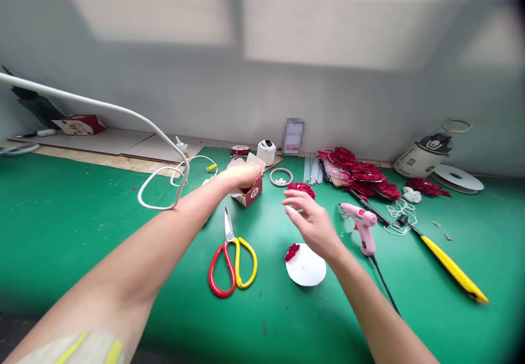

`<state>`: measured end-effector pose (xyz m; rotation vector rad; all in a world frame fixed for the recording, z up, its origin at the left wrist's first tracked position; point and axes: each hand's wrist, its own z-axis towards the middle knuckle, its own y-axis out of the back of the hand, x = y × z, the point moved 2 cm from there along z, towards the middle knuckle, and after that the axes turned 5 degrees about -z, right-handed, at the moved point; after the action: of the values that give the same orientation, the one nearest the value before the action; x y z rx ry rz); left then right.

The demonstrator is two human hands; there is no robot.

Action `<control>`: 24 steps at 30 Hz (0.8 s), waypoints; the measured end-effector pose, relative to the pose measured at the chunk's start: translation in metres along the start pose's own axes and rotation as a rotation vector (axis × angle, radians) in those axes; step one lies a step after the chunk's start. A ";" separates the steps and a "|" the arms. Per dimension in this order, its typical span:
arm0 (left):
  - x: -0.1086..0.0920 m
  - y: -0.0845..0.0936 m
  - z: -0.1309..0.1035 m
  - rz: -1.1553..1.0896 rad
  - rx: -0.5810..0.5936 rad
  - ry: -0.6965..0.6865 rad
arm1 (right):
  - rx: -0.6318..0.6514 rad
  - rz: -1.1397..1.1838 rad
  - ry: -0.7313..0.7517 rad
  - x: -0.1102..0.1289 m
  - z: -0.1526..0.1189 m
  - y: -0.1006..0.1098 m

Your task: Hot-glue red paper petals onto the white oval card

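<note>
My left hand [243, 174] reaches over a small red and white box [251, 193]; its fingers are hidden behind the hand and the box flap. My right hand [310, 223] hovers with bent, parted fingers and nothing between them. Just beyond its fingertips lies a red flower [301, 189]. Below the right hand, a white disc [309, 268] lies flat with a small red piece [292, 252] at its upper left edge. Scissors [232, 265] with red and yellow handles lie left of the disc. A pink glue gun [362, 224] is right of my right hand.
Several red flowers [367, 178] lie at the back right, near a white spool [457, 179] and a container [422, 153]. A yellow knife [453, 268] lies at right. A white cable [123, 110] hangs over my left forearm. Glue sticks [313, 169] and a ring [281, 177] lie behind.
</note>
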<state>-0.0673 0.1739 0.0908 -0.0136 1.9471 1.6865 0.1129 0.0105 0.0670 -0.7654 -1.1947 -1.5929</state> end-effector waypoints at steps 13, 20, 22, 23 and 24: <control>0.017 0.029 -0.015 -0.162 -0.157 -0.005 | 0.063 -0.160 0.133 -0.015 0.087 -0.073; 0.004 0.041 -0.054 -0.619 -0.510 -0.045 | -0.022 -0.041 0.082 -0.015 0.083 -0.066; -0.004 0.031 -0.067 -1.101 -0.514 -0.072 | -0.070 0.012 0.050 -0.013 0.076 -0.057; -0.010 0.025 -0.072 -1.255 -0.485 -0.069 | -0.102 0.043 0.026 -0.011 0.070 -0.049; -0.016 0.017 -0.076 -1.362 -0.449 -0.056 | -0.132 0.078 -0.004 -0.010 0.063 -0.041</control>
<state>-0.0904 0.1020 0.1167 -1.1453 0.9360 1.0325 0.0734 0.0750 0.0644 -0.8897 -1.0573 -1.6183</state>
